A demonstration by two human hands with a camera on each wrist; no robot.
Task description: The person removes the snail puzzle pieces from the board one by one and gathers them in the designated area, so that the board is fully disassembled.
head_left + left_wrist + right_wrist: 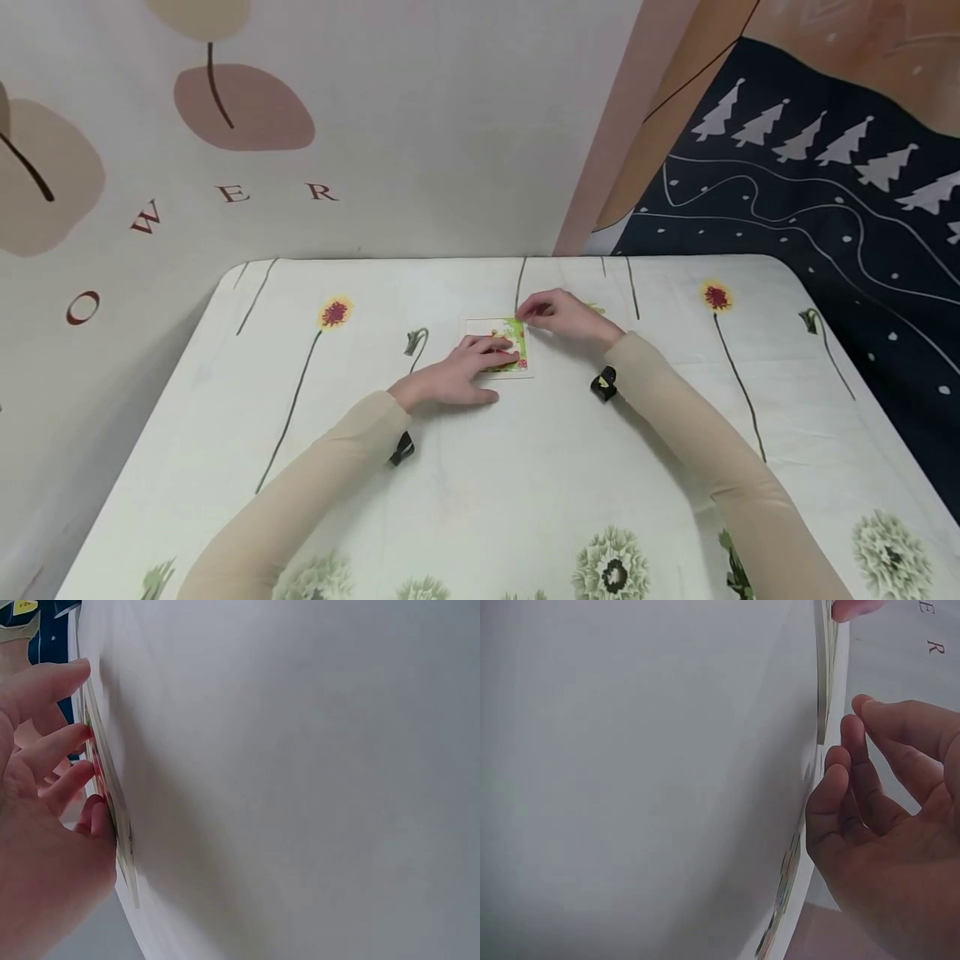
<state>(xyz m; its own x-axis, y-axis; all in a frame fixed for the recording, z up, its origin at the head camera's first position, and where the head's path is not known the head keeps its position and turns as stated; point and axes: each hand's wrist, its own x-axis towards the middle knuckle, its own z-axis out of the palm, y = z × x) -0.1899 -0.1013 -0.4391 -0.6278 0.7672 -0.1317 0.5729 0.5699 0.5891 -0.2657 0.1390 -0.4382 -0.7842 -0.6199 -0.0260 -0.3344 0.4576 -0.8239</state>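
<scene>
A small square picture board (pixel 520 340) with a pale border and green and red print lies flat towards the back of the table. My left hand (pixel 468 371) rests on it with spread, fairly straight fingers; the fingertips touch its face in the left wrist view and hide much of the picture. Just off the board's far right corner is my right hand (pixel 558 317). Its thumb and index fingertips meet, while the other fingers are loosely bent. Whether something thin sits between those tips cannot be made out.
Several small flat coloured pieces (pixel 784 874) lie on the table beside the right hand, mostly hidden behind it in the head view. The white tablecloth (pixel 510 483) has printed flowers. A pale printed wall cloth (pixel 450 133) hangs behind the table's far edge.
</scene>
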